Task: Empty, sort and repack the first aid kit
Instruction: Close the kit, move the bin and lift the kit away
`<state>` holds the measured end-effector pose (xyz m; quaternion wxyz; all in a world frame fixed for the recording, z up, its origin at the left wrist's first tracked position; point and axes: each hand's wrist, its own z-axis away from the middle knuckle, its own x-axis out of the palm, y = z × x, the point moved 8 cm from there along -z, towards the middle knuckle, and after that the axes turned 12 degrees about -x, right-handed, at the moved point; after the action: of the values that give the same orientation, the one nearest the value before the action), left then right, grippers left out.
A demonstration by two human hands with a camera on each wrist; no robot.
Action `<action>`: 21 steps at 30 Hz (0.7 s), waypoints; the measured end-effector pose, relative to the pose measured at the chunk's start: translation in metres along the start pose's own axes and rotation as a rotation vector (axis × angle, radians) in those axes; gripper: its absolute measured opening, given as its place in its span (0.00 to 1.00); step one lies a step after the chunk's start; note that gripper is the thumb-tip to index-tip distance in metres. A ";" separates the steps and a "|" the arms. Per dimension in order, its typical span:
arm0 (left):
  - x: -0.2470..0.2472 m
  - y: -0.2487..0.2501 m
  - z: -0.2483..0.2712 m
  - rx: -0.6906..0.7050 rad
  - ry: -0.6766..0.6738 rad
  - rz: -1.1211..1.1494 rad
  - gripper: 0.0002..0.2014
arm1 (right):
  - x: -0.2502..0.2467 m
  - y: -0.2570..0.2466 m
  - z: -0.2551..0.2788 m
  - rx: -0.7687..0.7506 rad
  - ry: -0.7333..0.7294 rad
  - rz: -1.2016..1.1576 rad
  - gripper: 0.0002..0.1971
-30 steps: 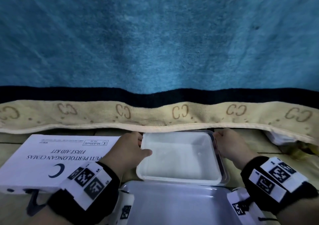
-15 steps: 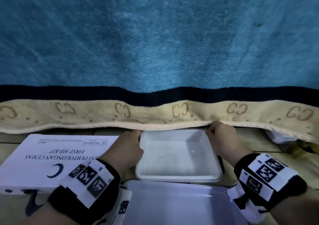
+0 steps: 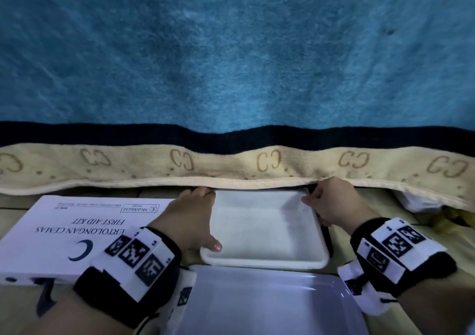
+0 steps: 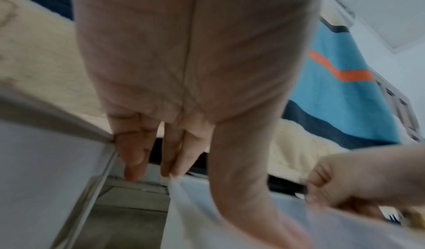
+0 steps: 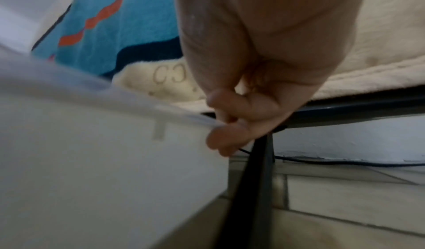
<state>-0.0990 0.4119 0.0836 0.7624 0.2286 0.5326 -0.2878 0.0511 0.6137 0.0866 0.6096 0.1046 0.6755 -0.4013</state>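
An empty white tray (image 3: 262,226) lies on the tiled floor, its far edge at the hem of the hanging blanket. My left hand (image 3: 205,219) grips its left wall, with the thumb over the rim near the front corner and the fingers down the outside. The left wrist view shows that left hand (image 4: 207,198) on the tray (image 4: 195,216). My right hand (image 3: 312,196) pinches the rim at the far right corner; the right wrist view shows this hand (image 5: 220,125) curled on the tray (image 5: 103,153). The white first aid kit box (image 3: 77,226) lies shut to the left.
A larger pale tray (image 3: 264,304) sits right in front of me, between my wrists. A beige and blue blanket (image 3: 231,175) hangs over the bed edge behind the white tray. A black bar (image 5: 253,180) of the bed frame stands by the tray's right side. White packets (image 3: 416,201) lie under the blanket at right.
The white tray has slid away from me to the blanket hem. My right hand has shifted to its far right corner, and my left thumb now lies near the front left corner.
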 end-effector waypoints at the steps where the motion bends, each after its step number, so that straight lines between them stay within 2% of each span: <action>1: 0.000 0.001 0.001 -0.015 0.020 -0.021 0.49 | 0.001 -0.001 -0.001 0.005 -0.004 0.032 0.16; 7: -0.002 0.001 0.004 -0.078 0.035 -0.001 0.50 | -0.020 -0.020 0.009 -0.071 -0.024 0.303 0.19; 11: 0.000 0.003 0.004 -0.113 0.020 -0.036 0.46 | -0.004 -0.032 0.039 -0.150 -0.273 0.542 0.25; 13: -0.002 0.005 0.006 -0.133 0.033 -0.075 0.42 | 0.001 -0.035 0.045 -0.138 -0.305 0.591 0.27; 17: -0.008 0.008 0.025 -0.130 0.116 -0.087 0.33 | -0.013 -0.041 0.053 -0.129 -0.229 0.506 0.21; 19: -0.015 0.001 0.044 -0.106 0.196 0.013 0.29 | -0.028 -0.039 0.068 -0.084 -0.111 0.388 0.25; 21: -0.025 -0.019 0.067 -0.094 0.260 0.127 0.27 | -0.045 -0.042 0.095 -0.075 0.079 0.248 0.23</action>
<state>-0.0730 0.3590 0.1289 0.7135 0.2615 0.6241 -0.1817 0.1050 0.5381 0.1512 0.6310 0.1800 0.6955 -0.2928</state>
